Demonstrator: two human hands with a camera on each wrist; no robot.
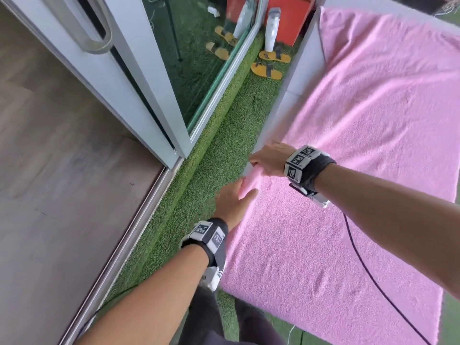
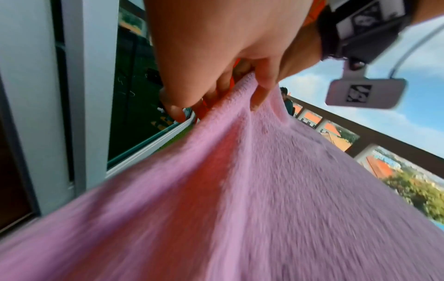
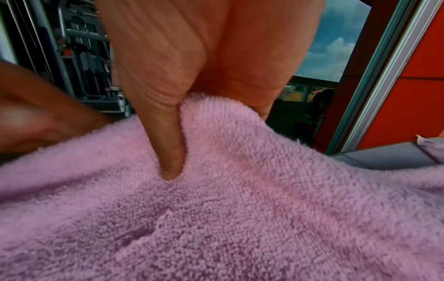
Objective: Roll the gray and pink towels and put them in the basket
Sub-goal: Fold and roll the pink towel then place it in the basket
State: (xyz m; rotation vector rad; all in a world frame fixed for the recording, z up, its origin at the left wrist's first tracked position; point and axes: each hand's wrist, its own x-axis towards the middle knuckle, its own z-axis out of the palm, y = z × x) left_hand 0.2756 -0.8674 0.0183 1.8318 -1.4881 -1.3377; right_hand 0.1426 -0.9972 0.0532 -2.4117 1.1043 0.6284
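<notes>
The pink towel point(image 1: 373, 145) lies spread flat over a white table, filling the right of the head view. Both hands meet at its left edge. My right hand point(image 1: 266, 158) pinches a raised fold of the edge; in the right wrist view the thumb point(image 3: 168, 152) presses into the pink towel point(image 3: 240, 209), with the fingers behind the fold. My left hand point(image 1: 235, 199) grips the same edge just nearer to me, its fingers under the cloth. The left wrist view shows the right hand point(image 2: 228, 57) pulling the pink towel point(image 2: 264, 190) taut. No gray towel or basket is in view.
Green artificial turf point(image 1: 211, 170) runs along the table's left side, beside a sliding glass door point(image 1: 139, 78). Yellow sandals point(image 1: 267, 69) lie on the turf farther off. A black cable point(image 1: 361, 260) crosses the towel. The bare white table edge point(image 1: 298, 70) shows at the far left.
</notes>
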